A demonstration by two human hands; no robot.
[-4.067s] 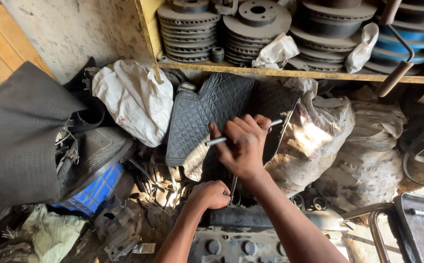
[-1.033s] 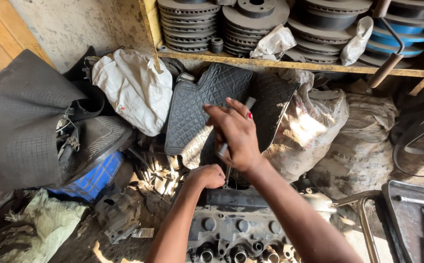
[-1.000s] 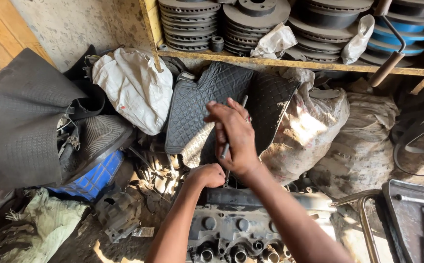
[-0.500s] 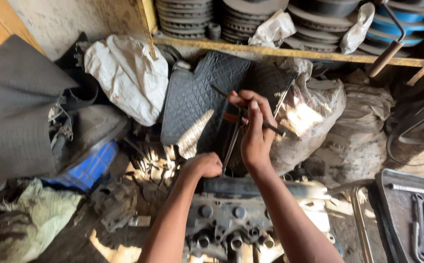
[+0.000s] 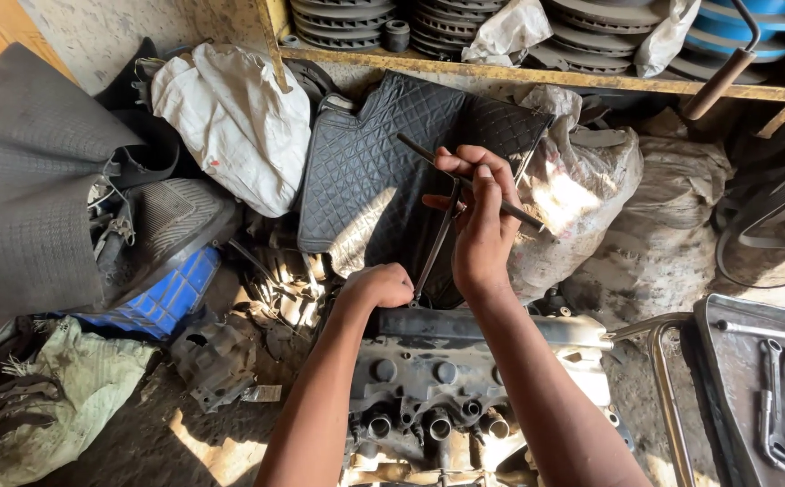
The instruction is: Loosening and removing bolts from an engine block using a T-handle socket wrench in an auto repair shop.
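My right hand [image 5: 478, 221] grips the crossbar of a long T-handle wrench [image 5: 437, 239], whose shaft slants down to the far edge of a grey engine block [image 5: 437, 379]. The crossbar lies diagonally, from upper left to lower right. My left hand [image 5: 376, 287] is closed in a fist at the foot of the shaft, against the top edge of the block. What the left fingers hold there is hidden. Several round ports show along the near side of the block.
A black quilted car mat [image 5: 383, 171] leans behind the wrench, flanked by a white sack [image 5: 230, 126] and plastic-wrapped bundles [image 5: 582, 189]. Stacked brake discs [image 5: 338, 18] fill a yellow shelf. A metal tray with spanners [image 5: 771, 397] stands right; a blue crate [image 5: 162, 302] lies left.
My right hand has turned the wrench's crossbar, which swung from nearly level through upright to a diagonal. The left fist stayed at the shaft's foot. The view dropped slightly toward the engine block.
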